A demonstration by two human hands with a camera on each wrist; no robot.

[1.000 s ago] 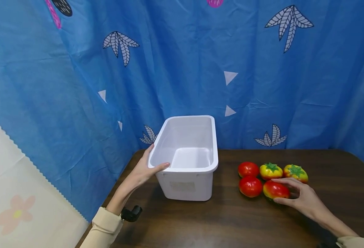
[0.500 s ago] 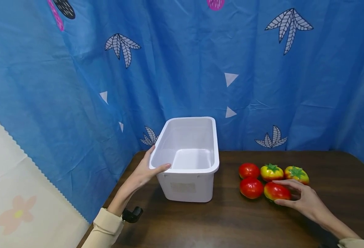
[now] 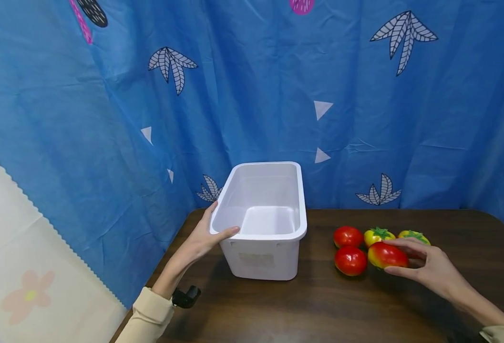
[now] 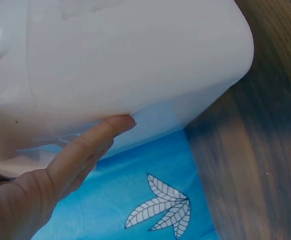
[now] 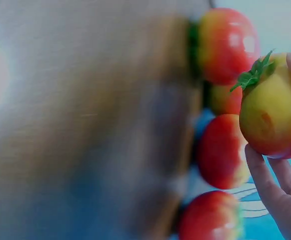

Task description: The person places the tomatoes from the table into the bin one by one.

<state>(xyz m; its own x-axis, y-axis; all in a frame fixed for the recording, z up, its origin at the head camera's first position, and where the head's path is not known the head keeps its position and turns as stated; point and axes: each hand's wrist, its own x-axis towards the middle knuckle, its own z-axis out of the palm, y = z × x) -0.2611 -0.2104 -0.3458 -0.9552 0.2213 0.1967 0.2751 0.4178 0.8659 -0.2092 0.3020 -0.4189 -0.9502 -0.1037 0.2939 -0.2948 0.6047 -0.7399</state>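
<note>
My left hand (image 3: 201, 238) grips the near left corner of a white plastic bin (image 3: 279, 259), thumb over the rim and fingers along the outer side wall. Those fingers (image 4: 85, 150) lie against the wall in the left wrist view. My right hand (image 3: 438, 271) holds a glossy red-and-yellow toy tomato (image 3: 386, 256) between thumb and fingers, raised from the table. In the right wrist view this tomato (image 5: 273, 117) shows its yellow end and green leafy top. Two red tomatoes (image 3: 351, 261) lie to its left, and two yellow ones with green tops (image 3: 378, 235) behind it.
The bin stands upright at the left of the dark wooden table (image 3: 320, 309), its inside bare. A blue patterned curtain (image 3: 252, 95) hangs behind the table, and a pale cloth (image 3: 41, 267) hangs at the left.
My right hand has lifted the tomato slightly from the table; it now covers more of the yellow tomato behind. My left hand keeps its grip on the bin.
</note>
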